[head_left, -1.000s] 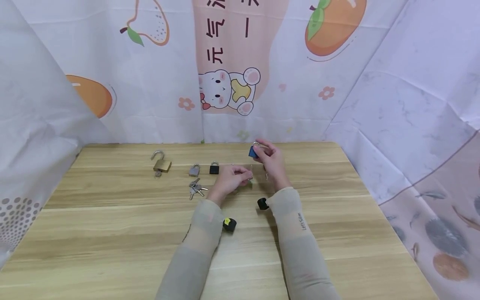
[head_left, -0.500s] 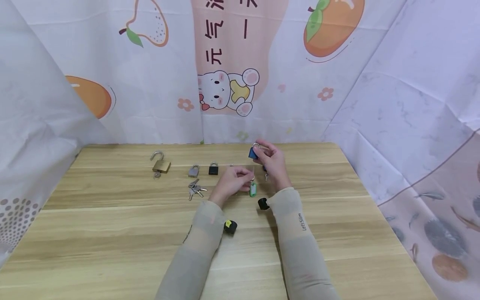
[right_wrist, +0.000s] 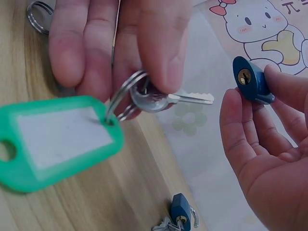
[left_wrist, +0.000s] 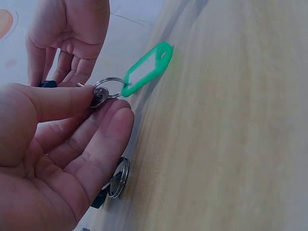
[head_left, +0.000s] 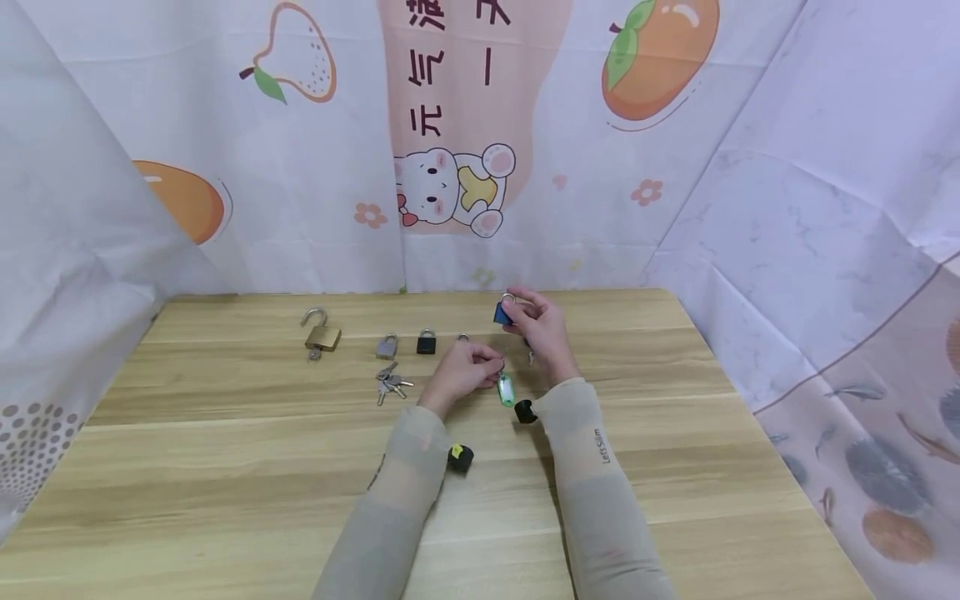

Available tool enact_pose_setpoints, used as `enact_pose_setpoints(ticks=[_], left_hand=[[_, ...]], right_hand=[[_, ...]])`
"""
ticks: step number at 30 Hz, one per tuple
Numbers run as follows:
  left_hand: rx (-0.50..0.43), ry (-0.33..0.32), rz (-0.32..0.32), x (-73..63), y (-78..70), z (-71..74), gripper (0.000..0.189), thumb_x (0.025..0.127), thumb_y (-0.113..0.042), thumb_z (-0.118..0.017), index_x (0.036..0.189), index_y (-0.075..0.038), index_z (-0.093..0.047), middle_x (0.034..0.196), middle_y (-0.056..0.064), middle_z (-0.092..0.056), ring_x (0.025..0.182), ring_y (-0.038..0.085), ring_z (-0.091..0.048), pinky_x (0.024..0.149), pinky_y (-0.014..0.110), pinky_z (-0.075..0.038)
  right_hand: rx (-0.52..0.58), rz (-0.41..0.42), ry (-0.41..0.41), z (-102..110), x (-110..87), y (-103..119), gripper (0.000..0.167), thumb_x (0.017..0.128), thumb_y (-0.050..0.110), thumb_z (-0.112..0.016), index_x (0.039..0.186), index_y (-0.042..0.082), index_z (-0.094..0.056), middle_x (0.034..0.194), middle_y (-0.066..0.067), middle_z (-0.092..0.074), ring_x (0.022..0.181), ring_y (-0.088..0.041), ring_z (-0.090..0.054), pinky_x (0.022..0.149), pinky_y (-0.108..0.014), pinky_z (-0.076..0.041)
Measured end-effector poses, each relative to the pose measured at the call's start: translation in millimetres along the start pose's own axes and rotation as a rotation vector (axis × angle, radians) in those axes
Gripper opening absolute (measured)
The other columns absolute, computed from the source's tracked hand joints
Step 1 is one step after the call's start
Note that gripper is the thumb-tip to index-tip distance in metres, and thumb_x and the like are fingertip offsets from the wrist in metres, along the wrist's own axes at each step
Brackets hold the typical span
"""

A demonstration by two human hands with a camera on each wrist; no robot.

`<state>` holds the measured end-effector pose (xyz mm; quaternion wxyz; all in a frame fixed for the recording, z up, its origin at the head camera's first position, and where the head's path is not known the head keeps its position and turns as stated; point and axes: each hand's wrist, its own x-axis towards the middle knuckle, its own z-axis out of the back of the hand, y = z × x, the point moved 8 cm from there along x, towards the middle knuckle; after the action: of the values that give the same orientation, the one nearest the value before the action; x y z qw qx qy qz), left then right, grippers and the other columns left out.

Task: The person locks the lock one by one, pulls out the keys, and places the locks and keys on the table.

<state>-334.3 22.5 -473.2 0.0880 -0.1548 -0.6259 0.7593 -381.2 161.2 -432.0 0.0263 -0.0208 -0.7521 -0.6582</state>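
Observation:
Between thumb and fingers my left hand pinches a small silver key. From its split ring hangs a green key tag with a white label. My right hand holds a blue padlock by its body, shackle up in the head view. The right wrist view shows the brass keyhole face of this padlock turned toward the key, whose blade points at it with a gap between. Below the hands in that view lies a second blue padlock with keys at it.
To the left on the wooden table lie an open brass padlock, a grey padlock, a black padlock and a bunch of keys. Black wrist cameras sit at the wrists. A printed curtain stands behind.
The green tag, hidden at first, has swung into view and now hangs below my left hand. Both hands have stayed nearly in place, and the whole head view has shifted slightly.

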Motion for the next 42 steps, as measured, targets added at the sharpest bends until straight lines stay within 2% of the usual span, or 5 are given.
enact_pose_setpoints(ticks=[11, 23, 32, 37, 42], left_hand=[[0.165, -0.073, -0.024, 4.6, 6.0, 3.7, 0.012, 0.095, -0.006, -0.070, 0.101, 0.004, -0.075, 0.082, 0.008, -0.072, 0.062, 0.014, -0.066, 0.059, 0.024, -0.058], [0.097, -0.083, 0.039, 3.0, 8.8, 5.8, 0.015, 0.096, -0.002, -0.067, 0.108, 0.007, -0.071, 0.089, 0.015, -0.072, 0.066, 0.016, -0.068, 0.063, 0.026, -0.060], [0.100, -0.097, 0.020, 1.9, 6.4, 7.1, 0.014, 0.096, -0.001, -0.068, 0.107, 0.007, -0.071, 0.089, 0.014, -0.072, 0.066, 0.015, -0.068, 0.062, 0.025, -0.060], [0.084, -0.172, -0.039, 1.4, 1.1, 13.1, 0.017, 0.095, -0.002, -0.068, 0.109, 0.007, -0.070, 0.090, 0.013, -0.072, 0.072, 0.019, -0.069, 0.066, 0.028, -0.060], [0.086, -0.297, -0.124, 1.2, -8.1, 23.8, 0.025, 0.094, -0.007, -0.069, 0.116, 0.005, -0.070, 0.100, 0.013, -0.074, 0.088, 0.022, -0.071, 0.079, 0.032, -0.059]], right_hand=[[-0.003, -0.003, 0.020, -1.2, 1.0, -3.7, 0.036, 0.096, 0.010, -0.071, 0.130, -0.001, -0.064, 0.100, -0.008, -0.073, 0.088, -0.018, -0.071, 0.079, -0.033, -0.061], [-0.036, -0.024, 0.022, -2.3, 1.0, -3.9, 0.036, 0.096, 0.013, -0.072, 0.130, 0.003, -0.066, 0.106, -0.013, -0.072, 0.090, -0.019, -0.071, 0.080, -0.034, -0.061], [-0.049, -0.016, 0.034, -3.1, -0.3, -4.9, 0.034, 0.096, 0.012, -0.072, 0.129, 0.004, -0.066, 0.103, -0.012, -0.073, 0.089, -0.019, -0.071, 0.079, -0.034, -0.061], [-0.065, -0.021, 0.041, -3.2, 0.3, -6.8, 0.034, 0.096, 0.012, -0.072, 0.129, 0.003, -0.066, 0.102, -0.011, -0.073, 0.089, -0.019, -0.071, 0.080, -0.034, -0.061], [-0.104, -0.053, 0.057, -2.6, -0.7, -11.3, 0.033, 0.096, 0.014, -0.072, 0.128, 0.006, -0.067, 0.103, -0.014, -0.072, 0.089, -0.019, -0.071, 0.092, -0.051, -0.056]])
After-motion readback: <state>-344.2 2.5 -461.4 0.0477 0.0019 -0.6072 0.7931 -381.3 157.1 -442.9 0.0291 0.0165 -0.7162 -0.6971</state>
